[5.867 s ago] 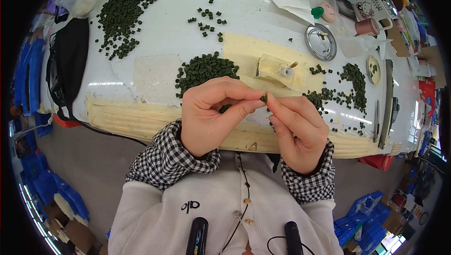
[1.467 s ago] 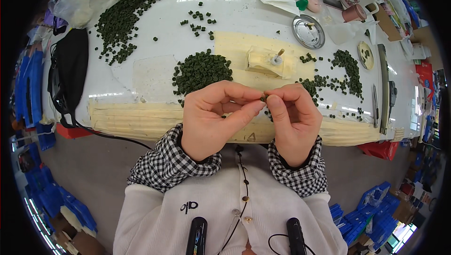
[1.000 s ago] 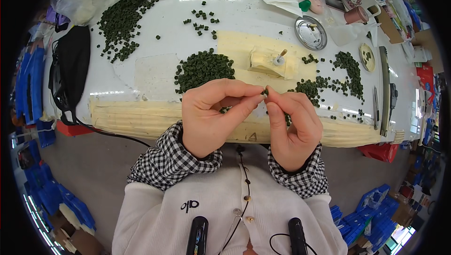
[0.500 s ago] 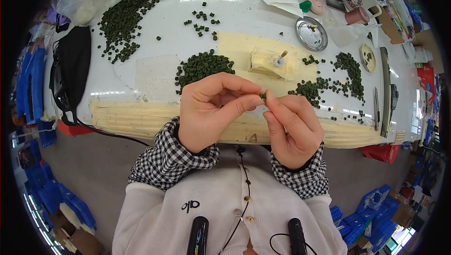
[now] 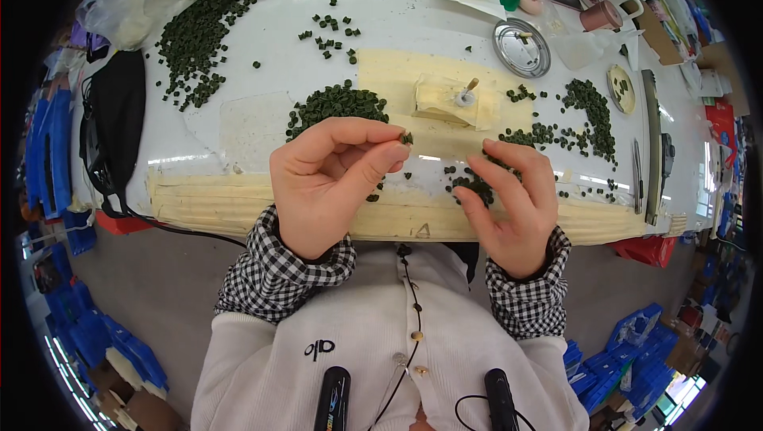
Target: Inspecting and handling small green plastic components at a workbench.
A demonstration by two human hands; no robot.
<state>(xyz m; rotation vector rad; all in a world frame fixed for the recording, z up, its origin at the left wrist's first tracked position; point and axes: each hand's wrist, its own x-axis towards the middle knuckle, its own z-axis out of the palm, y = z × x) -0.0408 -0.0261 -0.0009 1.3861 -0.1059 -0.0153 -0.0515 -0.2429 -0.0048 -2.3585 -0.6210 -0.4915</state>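
Between the thumb and forefinger of my left hand [image 5: 326, 173] is one small dark green piece [image 5: 406, 139], short and ring-like. My right hand [image 5: 517, 201] is off to the right with its fingers apart and nothing visible in them. Under and beside its fingertips lies a small heap of the same green pieces [image 5: 474, 186]. Past my left hand sits a larger heap of green pieces [image 5: 338, 104]. Beyond both hands, a block wrapped in cream tape [image 5: 449, 104] has a white peg with a brownish tip [image 5: 467, 96] standing up from it.
A long green pile [image 5: 213, 26] spreads over the back left, and more pieces [image 5: 592, 113] lie at the right. A round metal lid [image 5: 521, 48], a small dish [image 5: 621, 89] and tweezers [image 5: 637, 175] are on the right. A black pouch [image 5: 119, 121] is at the left edge.
My hands have come apart. The left has drawn back leftward with the green piece still pinched; the right has let go, opened and moved right, and the small heap between them now shows.
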